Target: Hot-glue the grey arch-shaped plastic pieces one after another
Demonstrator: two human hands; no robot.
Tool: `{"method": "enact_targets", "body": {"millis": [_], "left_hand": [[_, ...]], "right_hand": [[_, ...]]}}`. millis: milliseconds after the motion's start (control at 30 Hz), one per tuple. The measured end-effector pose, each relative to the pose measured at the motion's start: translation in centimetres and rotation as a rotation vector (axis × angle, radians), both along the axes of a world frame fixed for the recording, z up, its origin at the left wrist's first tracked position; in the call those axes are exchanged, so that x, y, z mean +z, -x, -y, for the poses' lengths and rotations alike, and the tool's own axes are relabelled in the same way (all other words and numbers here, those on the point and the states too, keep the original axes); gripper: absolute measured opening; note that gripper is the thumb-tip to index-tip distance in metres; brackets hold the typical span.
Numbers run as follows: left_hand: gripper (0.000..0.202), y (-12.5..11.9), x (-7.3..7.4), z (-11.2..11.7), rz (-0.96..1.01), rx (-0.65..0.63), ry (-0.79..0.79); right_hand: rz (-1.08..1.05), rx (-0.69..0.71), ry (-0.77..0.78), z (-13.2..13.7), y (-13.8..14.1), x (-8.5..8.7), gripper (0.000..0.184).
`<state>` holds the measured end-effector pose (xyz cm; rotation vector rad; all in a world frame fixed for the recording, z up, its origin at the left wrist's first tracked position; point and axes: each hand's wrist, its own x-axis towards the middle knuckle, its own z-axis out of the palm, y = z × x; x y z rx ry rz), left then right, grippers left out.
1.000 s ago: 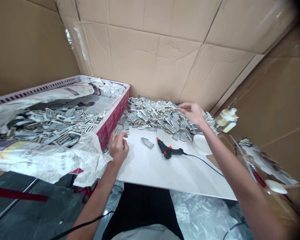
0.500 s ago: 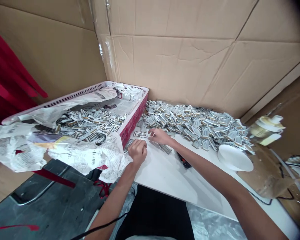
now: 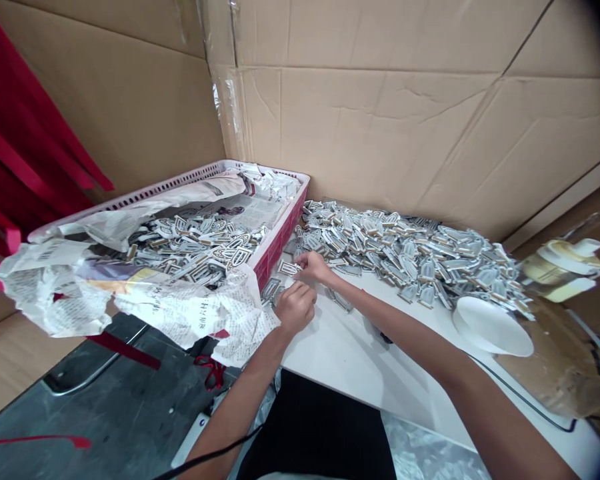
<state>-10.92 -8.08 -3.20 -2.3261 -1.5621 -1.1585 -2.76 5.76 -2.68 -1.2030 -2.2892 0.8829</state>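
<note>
My right hand [image 3: 314,267] is closed in a pinch at the edge of a flat, silver shield-shaped metal piece [image 3: 287,268] with dark outlines, beside the basket's near right corner. Just in front of it, my left hand [image 3: 296,308] is curled closed over the white table; what its fingers hold, if anything, is hidden. A few similar pieces [image 3: 271,291] lie between the left hand and the basket. Another grey piece [image 3: 339,300] rests on the table under the right wrist. Behind my hands spreads a large heap of such metal pieces [image 3: 390,247].
To the left stands a pink plastic basket [image 3: 280,233] lined with newspaper [image 3: 180,307] and holding many metal pieces. A white bowl [image 3: 493,327] and a yellowish bottle [image 3: 560,267] are at the right. Cardboard walls [image 3: 370,133] enclose the table [image 3: 345,360]. Red ribbons [image 3: 35,107] hang at left.
My right hand has moved left onto the shield-shaped piece and now pinches its edge. The left hand has come closer to the right one. The whole view has shifted slightly.
</note>
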Motion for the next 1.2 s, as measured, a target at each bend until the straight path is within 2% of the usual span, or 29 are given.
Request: {"method": "enact_targets", "body": {"millis": [167, 333, 433, 533, 600, 667, 700, 767, 800, 867, 933, 1000, 1067, 1133, 1200], "left_hand": [[0.022, 0.0, 0.1, 0.1, -0.021, -0.002, -0.004], [0.023, 0.0, 0.2, 0.1, -0.031, -0.015, -0.011], [0.023, 0.0, 0.2, 0.2, -0.012, -0.022, 0.005], [0.023, -0.2, 0.5, 0.3, 0.08, -0.024, 0.049], [0.021, -0.5, 0.8, 0.3, 0.234, -0.039, 0.127], [0.02, -0.8, 1.1, 0.1, 0.542, -0.081, 0.299], [0.019, -1.0, 1.4, 0.0, 0.747, -0.122, 0.437], [0.026, -1.3, 2.0, -0.3, 1.15, -0.272, 0.803], [0.033, -1.5, 2.3, -0.5, 1.289, -0.387, 1.003], [0.048, -1.9, 3.1, -0.8, 1.383, -0.66, 1.342], [0.054, -2.6, 3.9, -1.1, 1.341, -0.879, 1.508], [0.048, -3.7, 4.7, -1.4, 1.317, -0.949, 1.522], [0.034, -5.0, 5.3, -1.8, 1.342, -0.907, 1.465], [0.023, -6.4, 5.8, -2.3, 1.377, -0.843, 1.388], [0.023, -7.8, 6.0, -2.9, 1.396, -0.813, 1.291]], "right_hand": [[-0.122, -0.032, 0.17, 0.3, -1.8, 1.4, 0.021], [-0.441, -0.08, 0.545, 1.3, -5.0, 4.9, 0.024], [-0.456, -0.068, 0.568, 1.8, -7.0, 6.8, 0.024], [-0.384, -0.042, 0.443, 2.6, -8.8, 8.1, 0.026], [-0.325, -0.002, 0.271, 3.6, -10.0, 8.9, 0.026], [-0.281, 0.05, 0.045, 5.2, -11.0, 9.6, 0.023], [-0.254, 0.075, -0.071, 6.1, -11.6, 10.0, 0.021], [-0.16, 0.156, -0.26, 8.1, -12.6, 10.8, 0.018], [-0.112, 0.202, -0.336, 9.0, -13.0, 11.1, 0.018], [-0.042, 0.291, -0.447, 10.4, -13.9, 11.4, 0.02], [-0.014, 0.356, -0.506, 11.2, -14.6, 11.4, 0.023], [0.0, 0.364, -0.521, 11.7, -15.3, 11.2, 0.025], [0.002, 0.284, -0.512, 11.9, -16.4, 11.0, 0.027], [-0.005, 0.133, -0.493, 11.9, -18.2, 10.9, 0.028], [0.001, -0.067, -0.486, 11.6, -21.0, 10.9, 0.028]]}}
